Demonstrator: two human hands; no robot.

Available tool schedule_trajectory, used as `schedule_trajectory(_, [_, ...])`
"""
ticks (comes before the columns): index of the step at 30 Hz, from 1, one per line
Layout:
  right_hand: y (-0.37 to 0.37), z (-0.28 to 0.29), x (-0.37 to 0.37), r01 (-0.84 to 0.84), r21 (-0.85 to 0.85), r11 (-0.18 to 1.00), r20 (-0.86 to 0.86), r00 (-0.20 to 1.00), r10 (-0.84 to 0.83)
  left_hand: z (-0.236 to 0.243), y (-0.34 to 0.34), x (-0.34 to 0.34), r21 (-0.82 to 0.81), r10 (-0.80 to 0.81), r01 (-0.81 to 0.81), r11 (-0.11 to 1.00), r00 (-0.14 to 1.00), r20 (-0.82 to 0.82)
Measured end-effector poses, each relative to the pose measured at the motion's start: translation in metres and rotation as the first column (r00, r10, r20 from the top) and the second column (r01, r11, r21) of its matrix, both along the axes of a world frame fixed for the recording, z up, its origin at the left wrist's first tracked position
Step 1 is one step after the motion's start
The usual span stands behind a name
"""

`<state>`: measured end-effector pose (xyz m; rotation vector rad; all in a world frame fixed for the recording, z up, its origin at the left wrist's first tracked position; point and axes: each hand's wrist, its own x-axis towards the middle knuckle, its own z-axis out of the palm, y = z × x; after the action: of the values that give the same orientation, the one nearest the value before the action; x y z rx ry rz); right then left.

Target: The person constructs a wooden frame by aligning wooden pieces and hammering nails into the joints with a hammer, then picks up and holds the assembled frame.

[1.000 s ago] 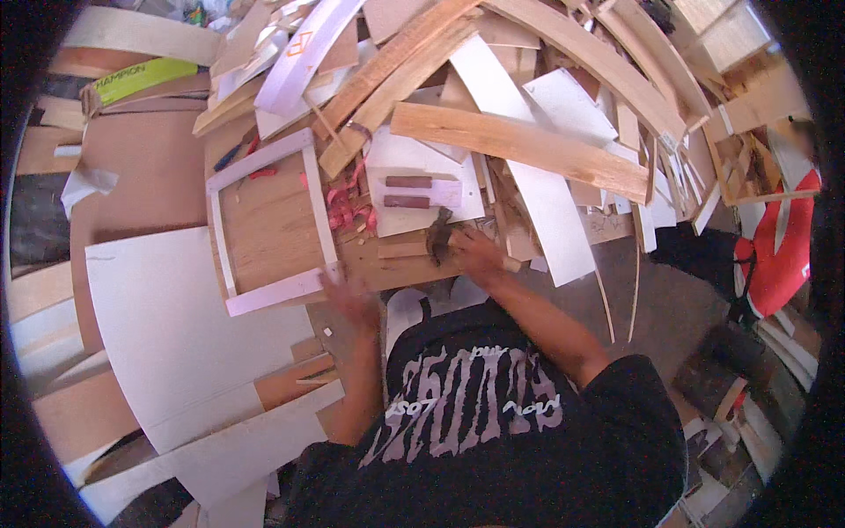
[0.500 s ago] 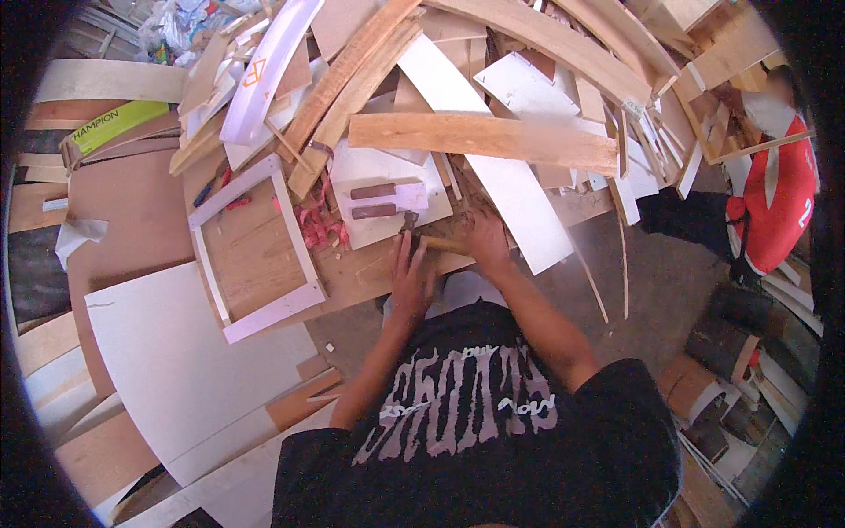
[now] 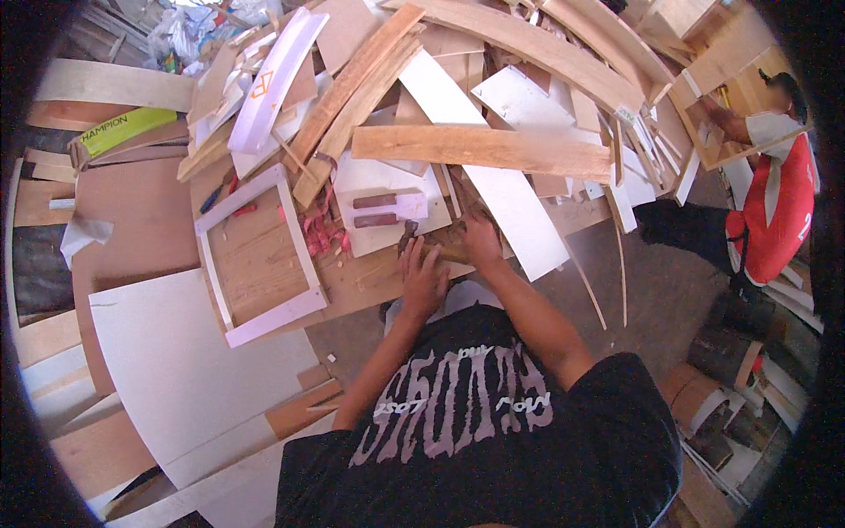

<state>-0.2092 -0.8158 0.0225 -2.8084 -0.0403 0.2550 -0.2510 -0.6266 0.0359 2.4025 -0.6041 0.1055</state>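
Observation:
My left hand point(image 3: 422, 273) rests at the hammer point(image 3: 407, 233), fingers extended and slightly apart just below its dark head. My right hand point(image 3: 481, 238) is beyond the handle's right end, fingers bent down among small wood pieces, what they grip hidden. A white board point(image 3: 343, 189) bears two small dark-red blocks point(image 3: 376, 201) on a lilac piece. Pink tangled strips point(image 3: 326, 236) lie beside it. A white-and-lilac rectangular frame point(image 3: 275, 330) sits on the bench at left, with pliers point(image 3: 211, 200) by its top corner.
Long boards point(image 3: 480, 150) and offcuts cover the bench's back and right. A large white sheet point(image 3: 176, 370) lies at lower left. At right, another person in red and white point(image 3: 775, 211) reaches into a wooden box point(image 3: 695, 106). Wood scraps point(image 3: 713, 396) are piled at lower right.
My left hand moved up and right from the frame's corner to the hammer. My right hand moved up slightly, off the hammer's head. The person at right has come more into view.

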Motion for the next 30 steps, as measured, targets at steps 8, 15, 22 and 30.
schedule_trajectory(8, [0.007, 0.021, -0.004, 0.105, 0.206, 0.973, 0.023, 0.993, -0.112, -0.006, 0.012, -0.004, -0.059, -0.015, 0.014, 0.998, 1.0, -0.021])
schedule_trajectory(15, [0.0, -0.02, -0.009, 0.083, 0.255, 0.963, 0.157, 0.98, -0.126, 0.004, 0.014, -0.006, -0.092, -0.014, 0.012, 0.996, 1.0, -0.023])
schedule_trajectory(22, [0.002, -0.013, -0.008, 0.002, 0.227, 0.974, 0.164, 0.986, -0.041, -0.003, 0.017, 0.001, -0.086, -0.019, 0.019, 0.996, 1.0, 0.002])
schedule_trajectory(30, [-0.004, -0.023, -0.001, -0.127, 0.347, 0.929, 0.288, 0.957, 0.024, -0.002, 0.007, 0.017, -0.073, -0.006, 0.005, 0.997, 1.0, -0.009])
